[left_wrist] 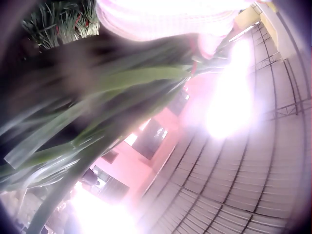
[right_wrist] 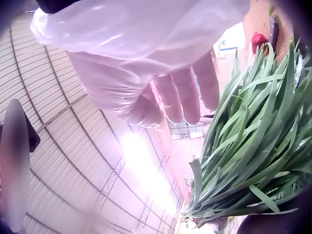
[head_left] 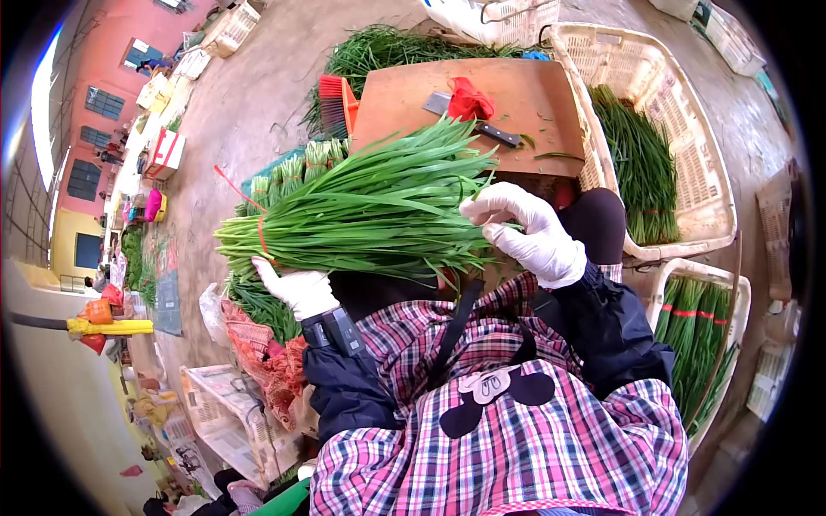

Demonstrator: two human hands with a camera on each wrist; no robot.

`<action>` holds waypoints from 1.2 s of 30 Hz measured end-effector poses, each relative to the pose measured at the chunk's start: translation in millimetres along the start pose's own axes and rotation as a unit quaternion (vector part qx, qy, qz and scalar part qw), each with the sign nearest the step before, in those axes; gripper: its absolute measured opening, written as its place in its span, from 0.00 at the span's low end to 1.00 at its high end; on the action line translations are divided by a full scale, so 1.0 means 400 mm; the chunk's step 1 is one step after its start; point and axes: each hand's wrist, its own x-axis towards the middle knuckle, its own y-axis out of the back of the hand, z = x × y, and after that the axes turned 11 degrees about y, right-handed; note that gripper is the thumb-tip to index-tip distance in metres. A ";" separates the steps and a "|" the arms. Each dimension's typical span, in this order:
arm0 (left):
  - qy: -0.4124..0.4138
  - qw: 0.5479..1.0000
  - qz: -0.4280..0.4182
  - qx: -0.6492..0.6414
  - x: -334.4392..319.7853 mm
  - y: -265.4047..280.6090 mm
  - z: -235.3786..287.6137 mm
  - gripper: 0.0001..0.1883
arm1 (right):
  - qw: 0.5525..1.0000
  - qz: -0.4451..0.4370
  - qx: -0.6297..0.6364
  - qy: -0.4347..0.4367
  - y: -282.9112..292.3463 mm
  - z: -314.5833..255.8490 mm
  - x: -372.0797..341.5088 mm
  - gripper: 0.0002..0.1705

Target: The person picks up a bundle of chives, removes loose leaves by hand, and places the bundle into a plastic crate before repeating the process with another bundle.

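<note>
Plaid apron (head_left: 387, 464) closest, lower middle of the frame. Green bundle (head_left: 361, 206) lies crosswise at centre, red tie (head_left: 261, 234) toward its left end. Gloved left hand (head_left: 301, 291) grips it from below by the tie; right hand (head_left: 535, 234) holds nothing visible, fingers loosely bent just beside the leafy end. Best handling, I judge: firm support near the tie, light touch at the other end, which looks easily creased. Edges: bundle overlaps the table (head_left: 396, 90) in view, upper middle; knife (head_left: 499, 135) and red cloth (head_left: 471, 101) lie on that top, worth steering round. Crate (head_left: 697, 163) bounds the upper right; most swing room seems over floor (head_left: 267, 86), upper left
</note>
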 end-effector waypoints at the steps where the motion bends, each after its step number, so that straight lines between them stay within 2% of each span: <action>1: 0.001 1.000 -0.008 0.001 0.003 0.004 0.002 0.36 | 0.999 -0.015 -0.029 -0.003 0.003 -0.007 -0.002 0.14; 2: 0.003 1.000 -0.015 0.003 0.006 0.008 0.005 0.36 | 0.998 -0.029 -0.057 -0.007 0.004 -0.010 -0.004 0.15; 4: 0.003 1.000 -0.022 0.007 0.004 0.006 0.003 0.36 | 0.970 -0.057 -0.212 0.107 -0.007 0.001 -0.002 0.18; 7: -0.005 1.000 -0.020 0.007 -0.006 -0.010 -0.003 0.34 | 0.913 -0.104 -0.373 0.130 -0.046 -0.014 0.010 0.19; 10: -0.014 1.000 -0.014 0.006 -0.017 -0.023 -0.015 0.34 | 0.858 -0.169 -0.466 0.132 -0.073 0.013 0.016 0.12; 13: -0.013 1.000 -0.011 0.000 -0.022 -0.022 -0.017 0.34 | 0.861 -0.177 -0.451 0.156 -0.077 0.014 0.015 0.09; 16: -0.007 1.000 -0.011 -0.007 -0.013 -0.001 -0.012 0.34 | 0.899 -0.074 -0.318 0.294 -0.091 0.009 0.018 0.09; 17: -0.007 1.000 -0.021 -0.007 -0.005 0.007 -0.013 0.34 | 0.915 -0.021 -0.233 0.329 -0.099 -0.005 0.020 0.11; 20: -0.025 1.000 -0.006 0.016 -0.009 0.006 -0.024 0.35 | 0.962 0.033 0.000 0.272 -0.078 -0.045 0.007 0.10; 22: -0.014 1.000 -0.013 0.015 -0.008 0.005 -0.025 0.35 | 0.971 0.035 0.117 0.207 -0.064 -0.044 0.002 0.13; 24: -0.021 0.999 -0.020 0.011 -0.007 0.004 -0.027 0.34 | 0.976 -0.060 -0.066 0.198 -0.033 -0.027 0.024 0.14; 25: -0.022 1.000 -0.019 0.006 -0.013 -0.010 -0.029 0.34 | 0.981 -0.042 -0.135 0.131 -0.049 -0.021 0.021 0.15; 26: -0.022 1.000 -0.018 0.001 -0.016 -0.018 -0.030 0.34 | 0.972 -0.028 -0.210 0.100 -0.066 0.007 0.017 0.13; 28: -0.019 1.000 -0.021 -0.004 -0.011 -0.012 -0.032 0.34 | 0.943 -0.078 -0.314 0.074 -0.074 0.030 0.025 0.14; 29: -0.017 1.000 -0.023 -0.006 -0.008 -0.011 -0.032 0.35 | 0.933 -0.082 -0.341 0.080 -0.087 0.047 0.029 0.16; 32: -0.014 1.000 0.000 0.003 -0.025 -0.041 -0.039 0.36 | 0.916 -0.097 -0.379 0.084 -0.116 0.081 0.042 0.13; 35: -0.010 1.000 -0.002 0.007 -0.028 -0.049 -0.043 0.37 | 0.908 -0.120 -0.390 0.101 -0.127 0.097 0.055 0.09; 36: -0.006 1.000 -0.008 0.002 -0.029 -0.047 -0.043 0.36 | 0.915 -0.100 -0.374 0.113 -0.130 0.099 0.056 0.08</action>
